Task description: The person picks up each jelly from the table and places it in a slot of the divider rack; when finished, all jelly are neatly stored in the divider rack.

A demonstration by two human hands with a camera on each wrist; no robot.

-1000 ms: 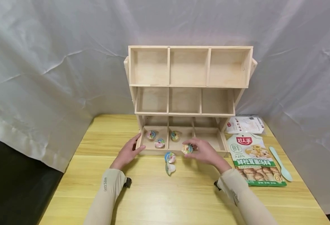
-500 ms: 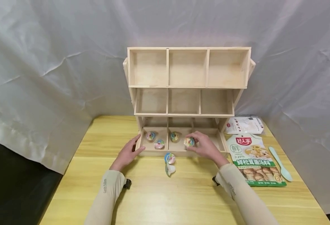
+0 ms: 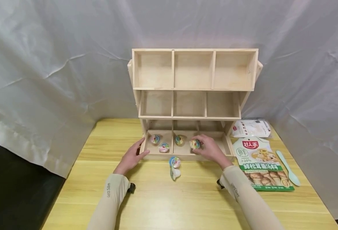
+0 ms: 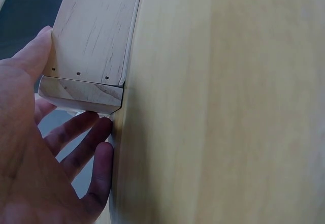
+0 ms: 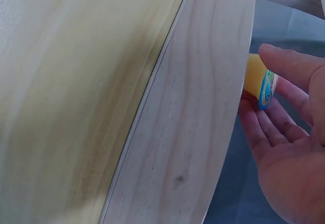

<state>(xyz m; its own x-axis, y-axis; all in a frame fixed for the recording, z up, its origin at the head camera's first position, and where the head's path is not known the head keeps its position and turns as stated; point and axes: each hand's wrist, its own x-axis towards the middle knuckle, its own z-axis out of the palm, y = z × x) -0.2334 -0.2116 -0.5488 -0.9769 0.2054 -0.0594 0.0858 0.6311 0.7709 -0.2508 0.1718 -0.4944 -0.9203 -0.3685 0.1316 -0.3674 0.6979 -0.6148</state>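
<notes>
My right hand [image 3: 211,150] pinches a small jelly cup [image 3: 194,144] with a blue-rimmed printed lid inside the bottom middle compartment. In the right wrist view the cup's yellow body [image 5: 254,73] shows tilted between thumb and fingers, just behind the front board [image 5: 177,117]. My left hand [image 3: 129,158] grips the lower left front corner of the wooden rack [image 3: 197,89], thumb on the front and fingers round the side. Another yellowish jelly cup [image 3: 179,139] sits in the middle compartment. Two pinkish jelly cups, one at the back [image 3: 154,139] and one in front [image 3: 164,147], lie in the left compartment.
Two more jelly cups, one pink-lidded [image 3: 175,162] and one on its side [image 3: 175,173], lie on the wooden table [image 3: 169,204] before the rack. At right are a mushroom seasoning pouch [image 3: 262,166], a pale green spoon [image 3: 288,168] and a white packet [image 3: 251,128].
My right hand has carried the jelly cup from over the rack's front edge back into the bottom middle compartment. The left hand stays at the corner.
</notes>
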